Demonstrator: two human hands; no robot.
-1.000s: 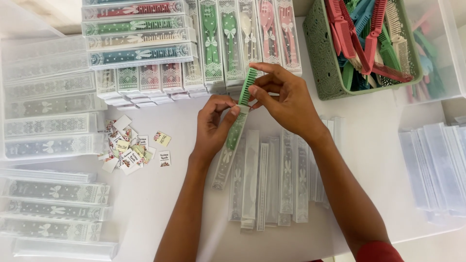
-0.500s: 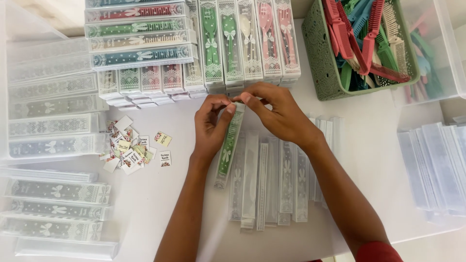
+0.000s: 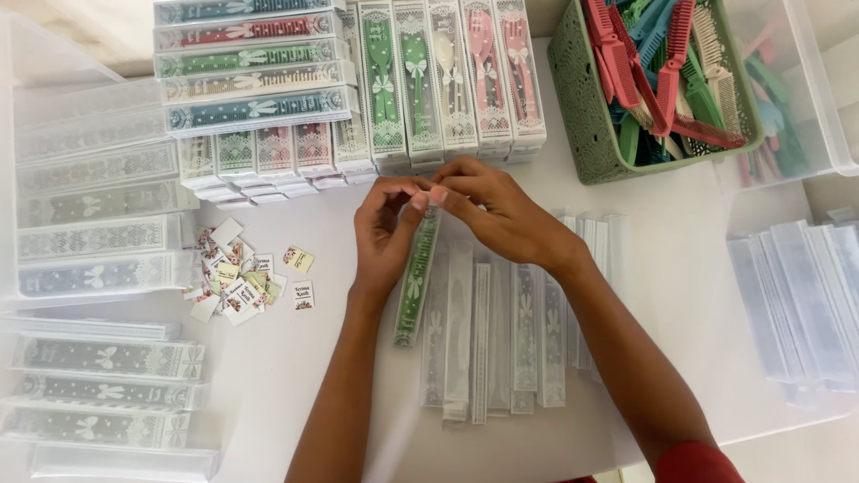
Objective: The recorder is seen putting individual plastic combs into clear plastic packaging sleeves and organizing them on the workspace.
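Note:
Both hands meet at the top end of a long clear sleeve with a green comb inside (image 3: 414, 282). My left hand (image 3: 385, 233) pinches the sleeve's upper left edge. My right hand (image 3: 501, 215) pinches the top from the right, fingertips touching those of the left. The sleeve hangs down over a row of empty clear lace-printed sleeves (image 3: 501, 322) lying on the white table (image 3: 680, 241). The comb sits fully within the sleeve.
Stacks of packed combs (image 3: 349, 80) lie at the top. A green lace basket of loose combs (image 3: 653, 80) stands at upper right beside a clear bin (image 3: 796, 89). Small printed stickers (image 3: 237, 273) are scattered at left. Empty sleeves (image 3: 98, 215) and clear bags (image 3: 796, 295) flank the sides.
The green comb stuck out above the sleeve a second ago; it has slid all the way in, and both hands have closed together on the sleeve's top end.

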